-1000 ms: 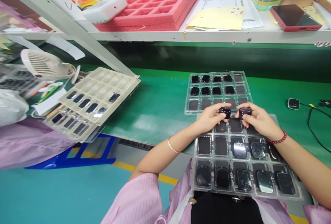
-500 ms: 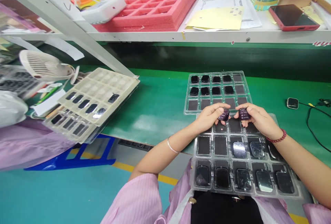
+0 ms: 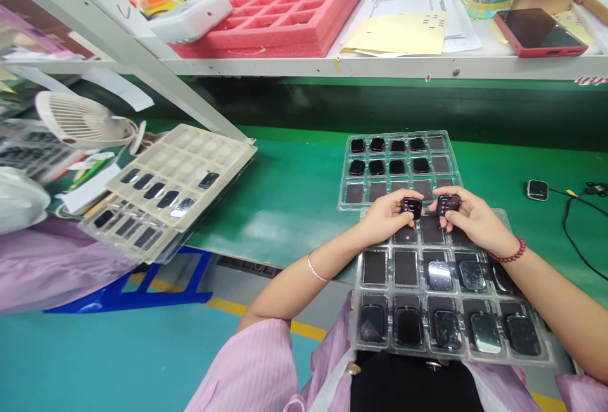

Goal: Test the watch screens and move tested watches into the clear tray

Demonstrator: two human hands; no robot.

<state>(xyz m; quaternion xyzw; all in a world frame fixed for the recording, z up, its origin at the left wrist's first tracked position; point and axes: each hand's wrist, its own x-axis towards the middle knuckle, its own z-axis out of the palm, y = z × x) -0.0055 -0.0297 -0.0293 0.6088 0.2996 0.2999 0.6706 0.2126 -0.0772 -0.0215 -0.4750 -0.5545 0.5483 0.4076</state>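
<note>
My left hand (image 3: 387, 218) pinches a small black watch body (image 3: 411, 207) over the far edge of a clear blister tray (image 3: 375, 301) that rests across my lap. My right hand (image 3: 472, 220) grips a second black watch body (image 3: 448, 204) right beside the first. Both pieces sit upright in my fingertips with their small screens toward me. The near tray holds several watch bodies in its front rows. A second clear tray (image 3: 346, 174) lies just beyond on the green belt (image 3: 294, 190), with several black watch bodies in its two far rows.
Stacked cream and clear trays (image 3: 190, 165) lean at the left beside a small white fan (image 3: 80, 120). A loose watch body on a black cable (image 3: 539, 190) lies at the right. The shelf above holds a pink foam tray (image 3: 285, 16), papers (image 3: 403, 25) and a red phone (image 3: 539, 32).
Both watch bodies were tilted in my fingers half a second ago and now stand upright again with the screens facing me. My hands stay in the same place.
</note>
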